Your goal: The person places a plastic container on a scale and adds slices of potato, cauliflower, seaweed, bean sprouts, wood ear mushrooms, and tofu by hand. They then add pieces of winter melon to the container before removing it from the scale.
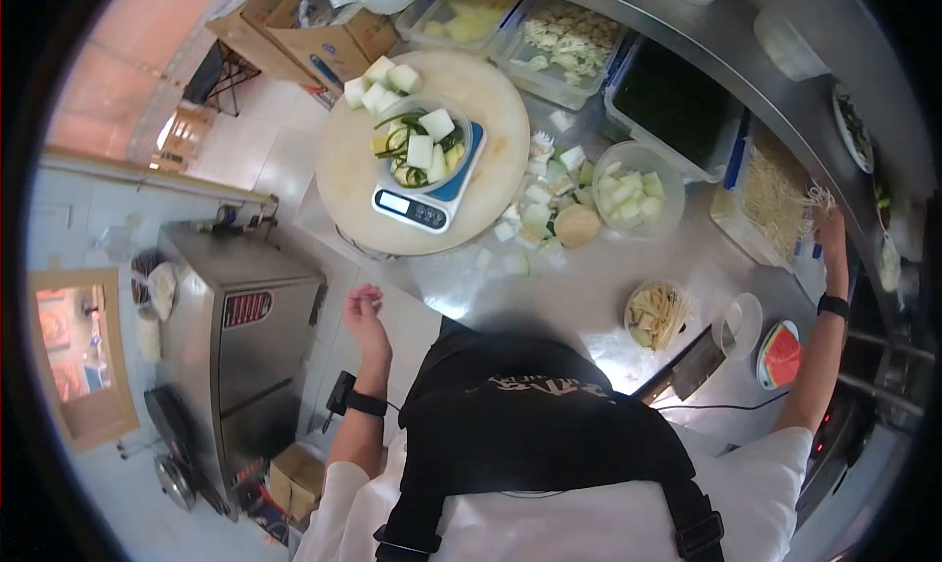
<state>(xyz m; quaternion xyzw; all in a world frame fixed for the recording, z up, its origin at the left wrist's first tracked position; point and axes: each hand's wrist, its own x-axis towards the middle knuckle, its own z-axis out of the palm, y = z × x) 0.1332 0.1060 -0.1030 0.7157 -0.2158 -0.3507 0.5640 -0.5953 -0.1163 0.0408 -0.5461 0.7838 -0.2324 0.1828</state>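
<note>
At the far right my right hand (830, 230) is closed on a small bunch of pale bean sprouts (818, 197), over the edge of a clear tub of bean sprouts (775, 199). My left hand (364, 312) hangs in the air below the round chopping board (334, 170), its fingers loosely curled and apart, with nothing in them. On the board, a digital scale (417, 212) carries a clear bowl (424, 145) of white cubes, green strips and sliced courgette. More white cubes (378, 91) lie beside that bowl.
Tubs of dark green food (672, 96), chopped pale florets (569, 42) and yellow slices (476, 18) line the back. Loose chunks (540, 204) lie near a bowl of pale green cubes (633, 194). A filled bowl (657, 317), cleaver (699, 364), empty bowl (738, 325) and red-topped container (780, 354) stand nearer me.
</note>
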